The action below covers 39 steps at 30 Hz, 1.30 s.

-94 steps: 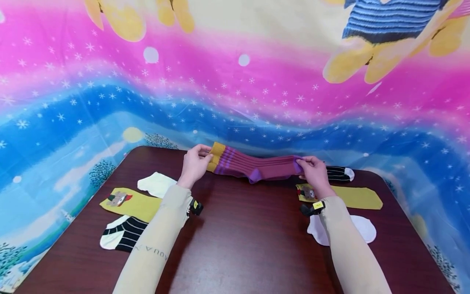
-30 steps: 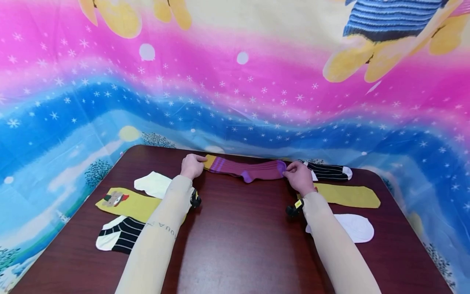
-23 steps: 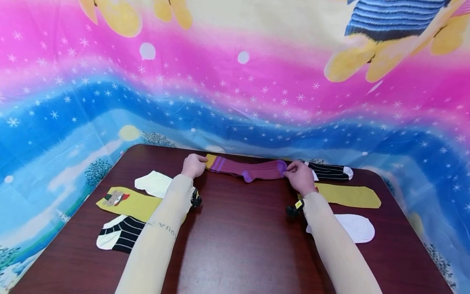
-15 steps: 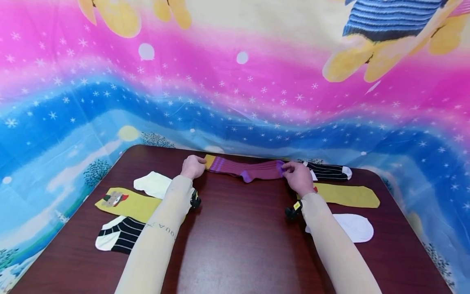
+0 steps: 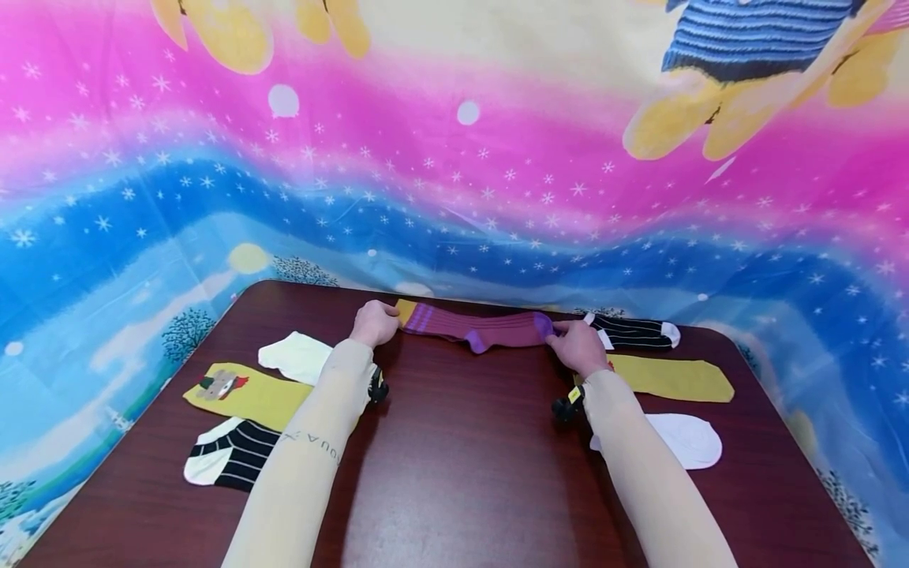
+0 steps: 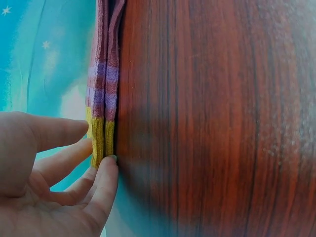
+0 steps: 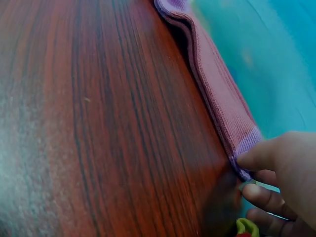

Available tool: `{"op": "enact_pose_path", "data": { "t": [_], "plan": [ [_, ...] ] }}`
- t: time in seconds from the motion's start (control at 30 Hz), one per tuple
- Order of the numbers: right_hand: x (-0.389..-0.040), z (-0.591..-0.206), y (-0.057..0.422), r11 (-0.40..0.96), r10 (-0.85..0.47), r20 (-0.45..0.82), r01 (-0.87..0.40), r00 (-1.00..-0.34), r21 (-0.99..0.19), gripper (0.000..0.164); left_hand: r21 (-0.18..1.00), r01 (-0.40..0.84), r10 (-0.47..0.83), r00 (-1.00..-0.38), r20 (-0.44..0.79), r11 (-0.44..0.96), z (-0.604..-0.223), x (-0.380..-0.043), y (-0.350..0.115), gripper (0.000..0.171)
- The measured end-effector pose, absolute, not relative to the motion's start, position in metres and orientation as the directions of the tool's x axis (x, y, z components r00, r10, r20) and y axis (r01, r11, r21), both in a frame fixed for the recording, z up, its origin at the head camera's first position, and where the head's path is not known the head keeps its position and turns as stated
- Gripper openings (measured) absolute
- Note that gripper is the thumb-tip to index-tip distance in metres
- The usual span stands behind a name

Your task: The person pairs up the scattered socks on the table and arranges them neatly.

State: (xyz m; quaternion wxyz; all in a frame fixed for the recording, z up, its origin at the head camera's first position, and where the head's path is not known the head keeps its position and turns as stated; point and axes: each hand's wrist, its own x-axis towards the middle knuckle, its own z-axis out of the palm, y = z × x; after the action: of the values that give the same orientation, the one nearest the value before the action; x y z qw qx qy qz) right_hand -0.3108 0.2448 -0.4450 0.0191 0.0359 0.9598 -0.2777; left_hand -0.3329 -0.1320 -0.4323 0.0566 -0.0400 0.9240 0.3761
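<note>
A maroon ribbed sock (image 5: 490, 327) with a mustard cuff and purple heel and toe lies stretched sideways along the table's far edge. Two layers show at its cuff (image 6: 102, 138) in the left wrist view, like a pair stacked together. My left hand (image 5: 375, 323) holds the cuff end between thumb and fingers. At the other end, my right hand (image 5: 578, 345) pinches the purple toe (image 7: 248, 142), thumb on top and index finger at the edge. A black striped sock (image 5: 635, 332) lies just right of that hand.
On the left lie a white sock (image 5: 294, 355), a yellow bear sock (image 5: 266, 398) and a black-and-white striped sock (image 5: 230, 457), partly behind my sleeve. On the right are a yellow sock (image 5: 675, 379) and a white sock (image 5: 689, 442). A printed curtain (image 5: 454, 197) hangs behind the table (image 5: 461, 473).
The maroon sock, held up between both hands at first, has come down flat onto the table and slightly left. Over the last second only the right fingers have shifted slightly at the toe.
</note>
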Motion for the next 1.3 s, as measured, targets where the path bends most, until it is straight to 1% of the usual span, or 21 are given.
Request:
{"op": "enact_pose_path", "data": {
  "t": [0.3, 0.5, 0.77, 0.97, 1.1, 1.3],
  "plan": [
    [-0.315, -0.444, 0.242, 0.863, 0.055, -0.088, 0.092, -0.995, -0.497, 0.049, 0.735, -0.126, -0.019, -0.988, -0.153, 0.666, -0.433, -0.328, -0.131, 0.041],
    [-0.315, -0.444, 0.242, 0.865, 0.054, -0.072, 0.082, -0.996, -0.495, 0.049, 0.748, -0.098, -0.008, -0.992, -0.123, 0.657, -0.435, -0.328, -0.132, 0.043],
    [-0.312, -0.445, 0.241, 0.860, 0.059, 0.002, 0.050, -0.998, -0.509, 0.051, 0.682, 0.022, 0.034, -0.999, -0.005, 0.731, -0.436, -0.328, -0.132, 0.056],
    [-0.310, -0.441, 0.241, 0.862, 0.040, 0.063, 0.002, -0.997, -0.507, 0.059, 0.631, 0.058, 0.080, -0.997, -0.006, 0.773, -0.428, -0.325, -0.129, 0.070],
    [-0.308, -0.438, 0.241, 0.864, 0.018, 0.068, -0.018, -0.998, -0.504, 0.067, 0.610, 0.082, 0.108, -0.994, -0.005, 0.788, -0.425, -0.323, -0.127, 0.078],
    [-0.301, -0.435, 0.239, 0.871, -0.027, 0.060, -0.053, -0.998, -0.489, 0.076, 0.579, 0.119, 0.120, -0.992, 0.036, 0.806, -0.424, -0.319, -0.124, 0.084]
  ]
}}
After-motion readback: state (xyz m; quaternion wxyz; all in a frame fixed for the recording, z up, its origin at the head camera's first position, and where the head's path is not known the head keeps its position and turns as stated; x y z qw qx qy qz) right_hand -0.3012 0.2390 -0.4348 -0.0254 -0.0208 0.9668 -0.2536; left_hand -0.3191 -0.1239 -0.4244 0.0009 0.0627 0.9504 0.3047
